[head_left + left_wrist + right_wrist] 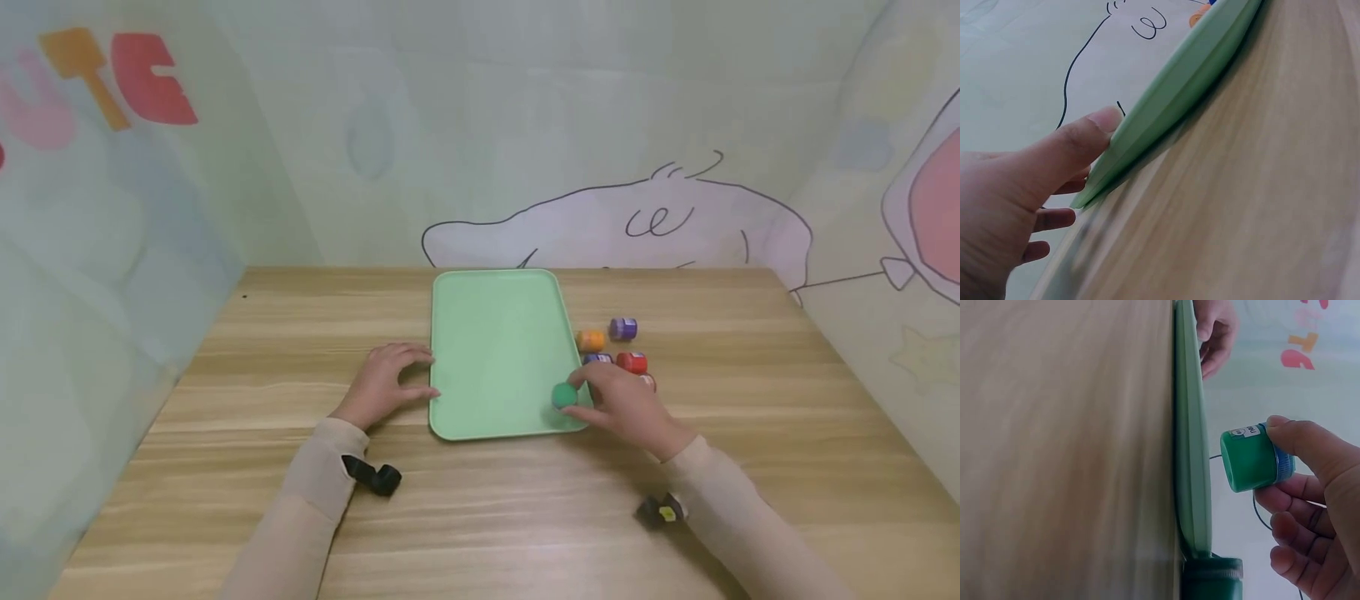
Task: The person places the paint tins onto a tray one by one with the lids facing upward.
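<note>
My right hand (626, 407) pinches a small green paint jar (1249, 460) between thumb and fingers, around its lid. The jar hangs over the front right corner of the light green tray (498, 333), with a gap below it in the right wrist view. Along the tray's left edge, my left hand (386, 382) lies with thumb and fingers spread. Its thumb tip meets the rim in the left wrist view, and it holds nothing else.
Right of the tray lie an orange jar (591, 340), a purple jar (623, 328), a red jar (632, 362) and others partly behind my right hand. A dark green jar (1213, 580) stands close to the tray's edge. Printed cloth walls (480, 125) border the wooden table (480, 517).
</note>
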### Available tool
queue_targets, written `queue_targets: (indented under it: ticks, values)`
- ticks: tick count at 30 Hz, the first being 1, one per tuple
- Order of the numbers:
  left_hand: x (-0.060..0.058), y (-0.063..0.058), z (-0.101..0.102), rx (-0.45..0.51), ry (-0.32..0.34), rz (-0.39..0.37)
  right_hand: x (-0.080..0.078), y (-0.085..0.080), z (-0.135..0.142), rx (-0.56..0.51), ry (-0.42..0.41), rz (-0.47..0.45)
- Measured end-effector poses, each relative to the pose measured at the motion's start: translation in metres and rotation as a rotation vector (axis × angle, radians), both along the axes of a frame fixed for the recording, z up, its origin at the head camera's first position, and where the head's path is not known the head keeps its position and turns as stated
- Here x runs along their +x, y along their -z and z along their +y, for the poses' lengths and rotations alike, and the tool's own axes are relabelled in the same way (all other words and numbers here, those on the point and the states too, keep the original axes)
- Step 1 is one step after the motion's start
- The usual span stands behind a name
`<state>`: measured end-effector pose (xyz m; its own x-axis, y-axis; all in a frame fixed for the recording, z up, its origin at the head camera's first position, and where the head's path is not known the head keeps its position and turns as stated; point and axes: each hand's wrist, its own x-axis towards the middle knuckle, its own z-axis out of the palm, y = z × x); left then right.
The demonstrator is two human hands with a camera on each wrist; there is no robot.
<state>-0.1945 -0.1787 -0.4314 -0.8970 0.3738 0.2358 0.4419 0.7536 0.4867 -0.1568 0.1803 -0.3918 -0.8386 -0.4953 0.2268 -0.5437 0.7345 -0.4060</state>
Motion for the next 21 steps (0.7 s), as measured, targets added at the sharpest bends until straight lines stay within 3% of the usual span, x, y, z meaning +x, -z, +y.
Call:
queue_targets:
  ticks: [21]
  values:
    - [0.0, 0.004, 0.0, 0.004, -0.014, 0.008, -0.002, 0.005, -0.022, -0.08, -0.021, -0.102]
